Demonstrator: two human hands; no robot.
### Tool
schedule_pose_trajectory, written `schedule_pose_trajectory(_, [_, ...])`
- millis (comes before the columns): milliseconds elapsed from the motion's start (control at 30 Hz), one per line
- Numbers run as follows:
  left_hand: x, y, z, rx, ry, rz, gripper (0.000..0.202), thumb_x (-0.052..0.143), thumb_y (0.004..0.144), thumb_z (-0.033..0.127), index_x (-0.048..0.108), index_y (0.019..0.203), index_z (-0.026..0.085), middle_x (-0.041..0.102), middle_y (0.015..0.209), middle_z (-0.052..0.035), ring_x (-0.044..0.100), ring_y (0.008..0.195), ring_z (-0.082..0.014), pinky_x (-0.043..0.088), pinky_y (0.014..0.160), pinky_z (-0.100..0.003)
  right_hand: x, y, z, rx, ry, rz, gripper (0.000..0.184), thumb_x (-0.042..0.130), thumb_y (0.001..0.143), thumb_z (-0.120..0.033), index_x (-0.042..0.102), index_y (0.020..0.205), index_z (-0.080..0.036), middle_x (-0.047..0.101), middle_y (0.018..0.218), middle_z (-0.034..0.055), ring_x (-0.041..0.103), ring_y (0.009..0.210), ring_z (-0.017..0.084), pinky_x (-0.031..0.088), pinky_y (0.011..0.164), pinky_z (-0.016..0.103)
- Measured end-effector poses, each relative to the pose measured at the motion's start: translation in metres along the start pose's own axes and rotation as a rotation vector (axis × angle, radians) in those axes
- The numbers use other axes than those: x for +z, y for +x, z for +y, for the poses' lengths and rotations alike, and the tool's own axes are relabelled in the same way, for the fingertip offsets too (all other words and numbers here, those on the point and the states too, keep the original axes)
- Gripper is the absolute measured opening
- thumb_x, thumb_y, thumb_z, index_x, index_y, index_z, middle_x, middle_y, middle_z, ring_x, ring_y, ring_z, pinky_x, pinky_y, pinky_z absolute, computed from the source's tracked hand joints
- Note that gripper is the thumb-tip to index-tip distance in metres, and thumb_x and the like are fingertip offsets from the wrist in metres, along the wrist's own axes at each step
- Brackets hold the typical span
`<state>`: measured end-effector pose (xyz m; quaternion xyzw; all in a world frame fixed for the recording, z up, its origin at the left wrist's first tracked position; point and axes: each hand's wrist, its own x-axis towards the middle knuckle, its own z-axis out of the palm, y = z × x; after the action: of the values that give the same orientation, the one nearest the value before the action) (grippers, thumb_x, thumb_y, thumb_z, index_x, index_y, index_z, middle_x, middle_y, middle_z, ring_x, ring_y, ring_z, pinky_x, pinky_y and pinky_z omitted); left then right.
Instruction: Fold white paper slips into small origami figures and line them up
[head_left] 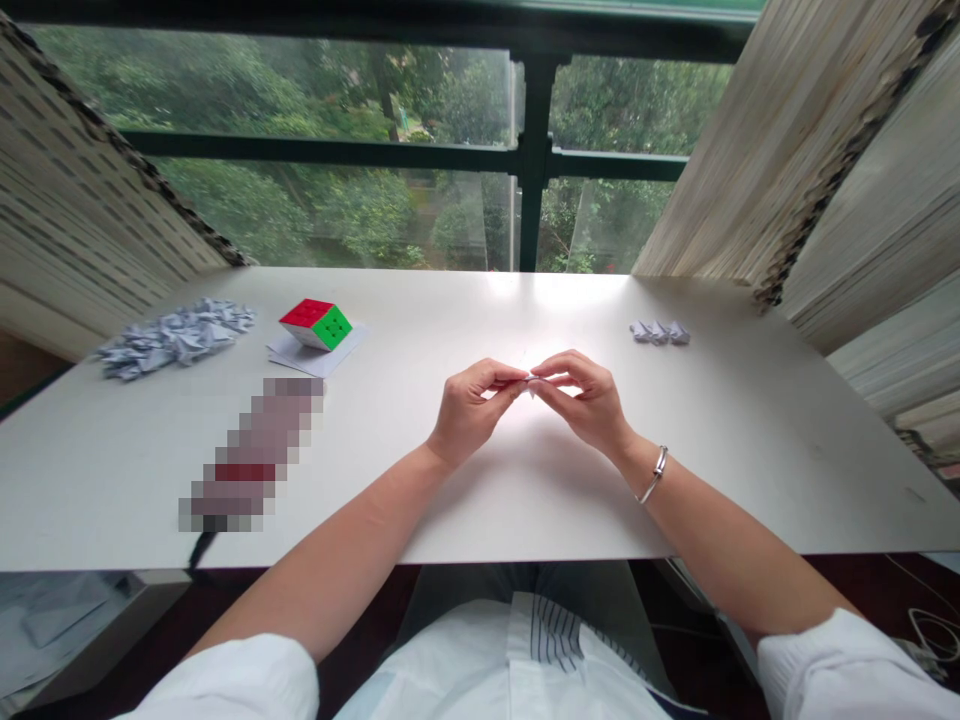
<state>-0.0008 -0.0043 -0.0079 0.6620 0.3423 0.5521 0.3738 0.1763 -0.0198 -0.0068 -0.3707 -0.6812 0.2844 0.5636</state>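
Observation:
My left hand (478, 402) and my right hand (583, 395) meet over the middle of the white table. Between their fingertips they pinch a small piece of folded white paper (532, 388), mostly covered by the fingers. Both hands are closed on it, thumbs below and forefingers above. Off to the right sits a short row of folded paper pieces (659, 333). Far to the left lies a heap of similar folded paper pieces (180, 338).
A puzzle cube (318, 325) with red and green faces rests on white paper sheets (334, 362). A pixelated long object (255, 455) with a dark strap lies left of my left arm. Beyond the table (720, 480) stand a window and curtains (720, 150).

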Motion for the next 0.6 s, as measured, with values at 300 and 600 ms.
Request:
schedule_pose_trajectory(300, [0.0009, -0.0008, 0.0005, -0.068, -0.081, -0.017, 0.02, 0.08, 0.074, 0.03, 0.072, 0.086, 0.016, 0.072, 0.086, -0.0052, 0.069, 0.08, -0.0178, 0.056, 0.076, -0.031, -0.0057, 0.0032, -0.0027, -0.092, -0.03, 0.028, 0.005, 0.07, 0.086, -0.027, 0.073, 0.087, -0.023, 0.069, 0.081, 0.002, 0.065, 0.074, 0.015, 0.058, 0.068, 0.032])
schedule_pose_trajectory(600, [0.002, 0.0023, 0.0029, -0.295, -0.354, -0.041, 0.021, 0.084, 0.069, 0.027, 0.069, 0.077, 0.014, 0.069, 0.076, -0.0026, 0.064, 0.071, -0.0136, 0.053, 0.072, -0.028, -0.0023, 0.0034, -0.0005, 0.015, 0.059, 0.003, 0.007, 0.07, 0.086, -0.028, 0.071, 0.086, -0.021, 0.071, 0.08, 0.0022, 0.065, 0.073, 0.016, 0.055, 0.069, 0.031])
